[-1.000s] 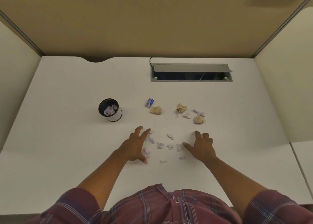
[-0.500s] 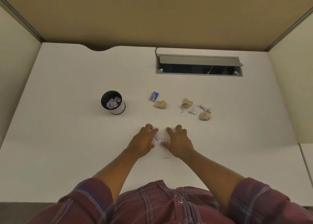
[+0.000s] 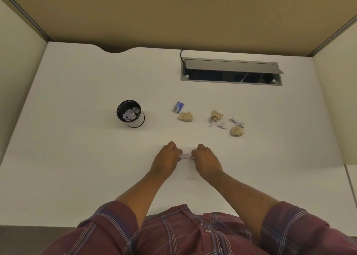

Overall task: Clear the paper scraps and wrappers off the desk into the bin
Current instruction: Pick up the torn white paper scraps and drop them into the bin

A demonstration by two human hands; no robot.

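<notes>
On the white desk (image 3: pixel 77 158), my left hand (image 3: pixel 167 158) and my right hand (image 3: pixel 205 159) lie close together, fingers curled around a small heap of white paper scraps (image 3: pixel 185 156) between them. A small black bin (image 3: pixel 131 113) with white scraps inside stands to the far left of my hands. Beyond my hands lie a blue wrapper (image 3: pixel 178 107), three crumpled tan paper balls (image 3: pixel 185 116) (image 3: pixel 216 115) (image 3: pixel 237 131) and several white scraps (image 3: pixel 222 125). One tiny scrap (image 3: pixel 191 178) lies near my right wrist.
An open cable tray (image 3: pixel 230 75) with a grey lid is sunk in the desk at the back right. Beige partition walls (image 3: pixel 173 17) close the desk in at the back and both sides. My plaid shirt (image 3: pixel 173 233) fills the near edge.
My hands have swept inward from spread apart, gathering the scattered white scraps into one heap between them, and their fingers have curled in around it.
</notes>
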